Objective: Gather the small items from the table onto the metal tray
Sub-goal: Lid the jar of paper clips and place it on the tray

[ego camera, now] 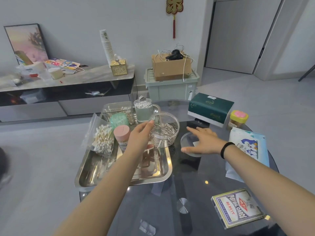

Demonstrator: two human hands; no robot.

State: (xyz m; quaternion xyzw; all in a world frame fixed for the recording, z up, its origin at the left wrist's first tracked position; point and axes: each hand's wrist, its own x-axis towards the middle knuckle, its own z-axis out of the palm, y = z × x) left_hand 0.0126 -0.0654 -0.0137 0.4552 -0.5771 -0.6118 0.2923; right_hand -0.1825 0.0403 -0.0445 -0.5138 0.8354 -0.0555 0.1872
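1. At frame centre, the left hand (pixel 139 135) grips the lidless clear round plastic tub of metal paper clips (pixel 164 129), tilted above the steel tray's (pixel 88 174) right edge; tipped further, clips could spill.
2. Just right, the right hand (pixel 202 140), fingers spread, holds nothing above the clear round lid (pixel 189 147) on the dark glass table (pixel 196 193); a careless press could slide it.
3. Farther back, the crowded pink cylindrical tube (pixel 121 135) could topple if the tub bumps it.

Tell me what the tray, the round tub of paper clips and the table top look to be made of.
Metal tray: polished metal, likely stainless steel; it mirrors the things on it. Round tub, gripped by the left hand: clear hard plastic, probably, since the paper clips show through its wall. Table top: dark glass, it seems; glossy, with a light glint and the base visible through it.
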